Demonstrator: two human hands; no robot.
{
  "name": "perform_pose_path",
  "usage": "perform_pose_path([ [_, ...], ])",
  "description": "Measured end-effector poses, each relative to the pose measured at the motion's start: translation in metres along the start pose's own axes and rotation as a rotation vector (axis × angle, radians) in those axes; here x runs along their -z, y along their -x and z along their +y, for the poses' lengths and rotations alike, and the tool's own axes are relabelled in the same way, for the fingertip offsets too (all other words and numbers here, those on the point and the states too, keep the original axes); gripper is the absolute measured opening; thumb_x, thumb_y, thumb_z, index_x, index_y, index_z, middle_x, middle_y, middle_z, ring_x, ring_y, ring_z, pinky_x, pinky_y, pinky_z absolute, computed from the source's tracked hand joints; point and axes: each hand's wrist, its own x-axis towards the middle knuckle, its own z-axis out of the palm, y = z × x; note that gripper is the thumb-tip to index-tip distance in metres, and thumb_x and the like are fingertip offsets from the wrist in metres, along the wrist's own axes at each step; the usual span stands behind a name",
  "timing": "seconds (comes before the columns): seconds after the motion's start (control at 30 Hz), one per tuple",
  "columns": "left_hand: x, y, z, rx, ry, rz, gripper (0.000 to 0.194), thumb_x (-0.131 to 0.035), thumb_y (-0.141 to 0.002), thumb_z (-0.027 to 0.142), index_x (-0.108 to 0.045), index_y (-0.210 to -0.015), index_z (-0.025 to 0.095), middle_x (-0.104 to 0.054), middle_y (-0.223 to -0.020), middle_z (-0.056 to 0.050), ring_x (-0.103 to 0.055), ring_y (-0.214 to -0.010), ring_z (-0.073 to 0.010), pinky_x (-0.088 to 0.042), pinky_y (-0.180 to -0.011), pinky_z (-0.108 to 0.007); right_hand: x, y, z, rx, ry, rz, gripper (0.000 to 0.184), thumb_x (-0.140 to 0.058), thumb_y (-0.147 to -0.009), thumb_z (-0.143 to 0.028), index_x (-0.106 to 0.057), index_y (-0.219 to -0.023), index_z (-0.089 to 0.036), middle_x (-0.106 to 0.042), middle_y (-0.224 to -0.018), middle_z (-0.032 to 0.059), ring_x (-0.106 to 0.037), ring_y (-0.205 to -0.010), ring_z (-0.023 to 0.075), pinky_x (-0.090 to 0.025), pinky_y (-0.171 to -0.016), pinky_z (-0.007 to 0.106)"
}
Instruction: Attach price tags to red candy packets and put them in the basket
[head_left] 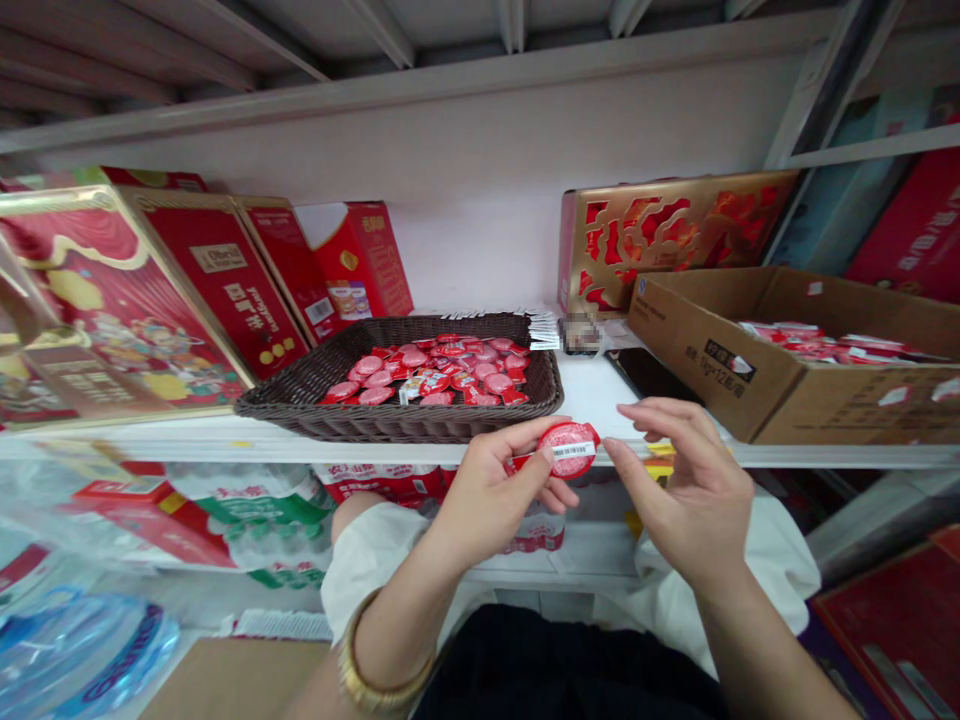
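Observation:
My left hand (491,485) grips a round red packet (577,465) between thumb and fingers, in front of the shelf edge. A white barcode label (573,450) lies across the packet's pinkish face. Just to the right, my right hand (694,495) is open with its fingers apart, the thumb tip close to the packet's edge; whether it touches cannot be told. Behind the left hand, a dark woven basket (397,428) holds many similar red packets (450,372). White barcode strips (544,332) hang over the basket's back right corner.
An open cardboard box (694,355) with more red packets stands on the right of the white shelf (585,385). Beside it lies a flat dark object (649,375). Red gift boxes (232,265) stand at left, a gold box (675,235) behind. Wrapped bottles (262,510) fill the lower shelf.

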Motion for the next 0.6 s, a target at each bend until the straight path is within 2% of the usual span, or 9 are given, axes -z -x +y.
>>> perform_pose_path([
  [0.07, -0.0004, 0.0001, -0.001, -0.002, 0.001, 0.011, 0.045, -0.068, -0.082, 0.034, -0.069, -0.121, 0.013, -0.07, -0.063, -0.003, -0.062, -0.053, -0.013, -0.051, -0.056, -0.024, 0.0003, 0.001, 0.0016, -0.084, -0.057, 0.001, 0.021, -0.069, -0.084, -0.028, -0.07, -0.104, -0.025, -0.065, -0.098, 0.0065, -0.061, -0.083, 0.0199, -0.051, -0.074, 0.036],
  [0.2, -0.0028, 0.0001, -0.0019, 0.004, -0.014, -0.007, 0.04, -0.063, -0.083, 0.024, -0.069, -0.12, 0.012, -0.068, -0.06, -0.002, -0.062, -0.051, -0.0117, -0.051, -0.055, -0.022, 0.0, 0.0044, 0.0025, -0.238, -0.218, -0.185, 0.021, -0.066, -0.087, -0.031, -0.069, -0.106, -0.024, -0.066, -0.08, 0.0009, -0.059, -0.071, 0.0154, -0.048, -0.068, 0.029],
  [0.27, -0.0041, 0.0007, -0.0017, 0.008, -0.008, -0.029, 0.038, -0.061, -0.083, 0.021, -0.069, -0.12, 0.012, -0.068, -0.059, -0.001, -0.062, -0.051, -0.0109, -0.05, -0.053, -0.02, -0.0017, 0.0063, 0.0026, -0.282, -0.253, -0.233, 0.019, -0.068, -0.086, -0.032, -0.07, -0.103, -0.024, -0.066, -0.077, -0.0001, -0.058, -0.069, 0.0143, -0.047, -0.067, 0.028],
  [0.43, -0.0046, 0.0028, -0.0046, 0.002, 0.062, -0.081, 0.041, -0.062, -0.084, 0.025, -0.067, -0.122, 0.011, -0.07, -0.063, -0.003, -0.064, -0.054, -0.0119, -0.053, -0.057, -0.021, -0.0056, 0.0091, 0.0026, -0.375, -0.333, -0.261, 0.018, -0.067, -0.086, -0.036, -0.072, -0.097, -0.023, -0.07, -0.08, 0.0023, -0.061, -0.07, 0.0158, -0.049, -0.067, 0.028],
  [0.6, -0.0042, 0.0033, -0.0092, 0.015, 0.087, -0.071, 0.044, -0.063, -0.083, 0.024, -0.066, -0.124, 0.009, -0.07, -0.062, -0.003, -0.063, -0.051, -0.0109, -0.052, -0.056, -0.02, -0.0047, 0.0093, 0.0017, -0.416, -0.365, -0.244, 0.018, -0.064, -0.089, -0.037, -0.073, -0.096, -0.023, -0.073, -0.086, 0.0028, -0.064, -0.074, 0.0162, -0.051, -0.069, 0.027],
])
